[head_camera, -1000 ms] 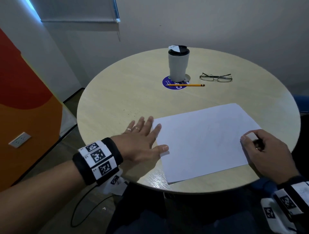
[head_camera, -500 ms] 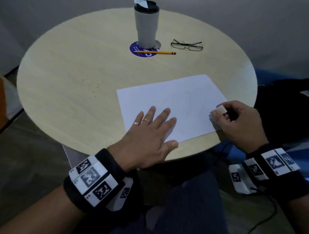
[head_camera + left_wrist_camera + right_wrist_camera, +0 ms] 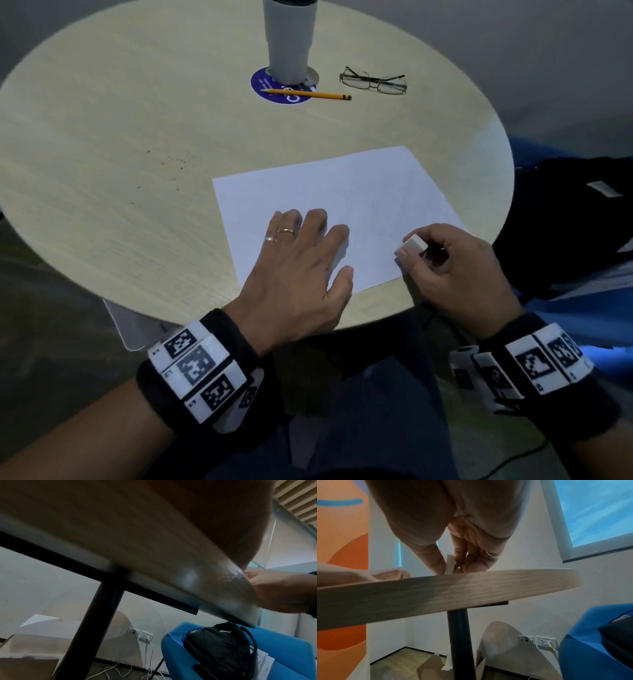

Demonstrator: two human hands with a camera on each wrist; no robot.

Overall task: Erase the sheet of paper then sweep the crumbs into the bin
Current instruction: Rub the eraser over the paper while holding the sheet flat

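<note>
Two hands on flat paper [image 3: 342, 205]; right [image 3: 455, 270] pinches blocky eraser [image 3: 413, 245]

Tumbler [image 3: 289, 37] on coaster [image 3: 274, 89] — pencil [image 3: 306, 94], glasses [image 3: 374, 81] beside

The room is dim, and the bench [image 3: 137, 171] top takes a soft, pale light. In the left wrist view the bench edge near the fingers is smeared with blur. A bright window [image 3: 597, 511] glows above the right fingers [image 3: 436, 561], and wide-angle bending curves the edges.

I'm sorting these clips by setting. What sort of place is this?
Probably an office break-out or small meeting room: a round table bearing a tumbler, pencil and glasses, wall sockets, and a blue seat holding a backpack.
</note>
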